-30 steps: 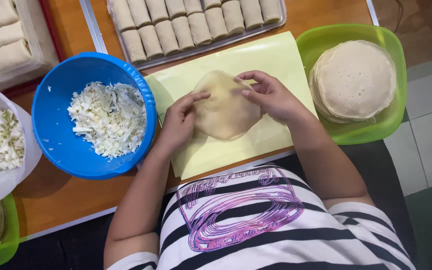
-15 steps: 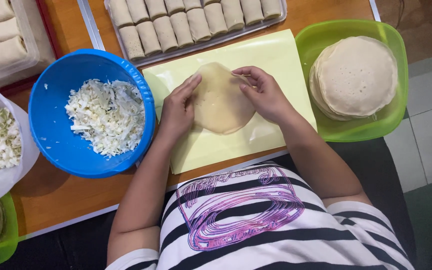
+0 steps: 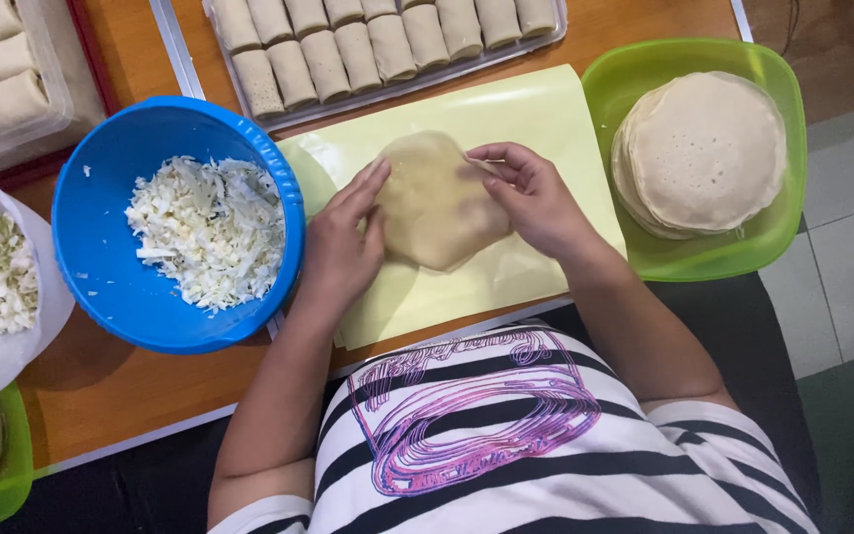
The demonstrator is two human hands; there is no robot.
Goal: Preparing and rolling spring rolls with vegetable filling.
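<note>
Head view: left hand (image 3: 340, 243), right hand (image 3: 531, 195) flank wrapper (image 3: 435, 203) (edges).

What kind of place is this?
Probably a kitchen table for making rolls: a stack of round wrappers in a green tub, shredded filling in a blue bowl, and finished rolls on a tray.
</note>
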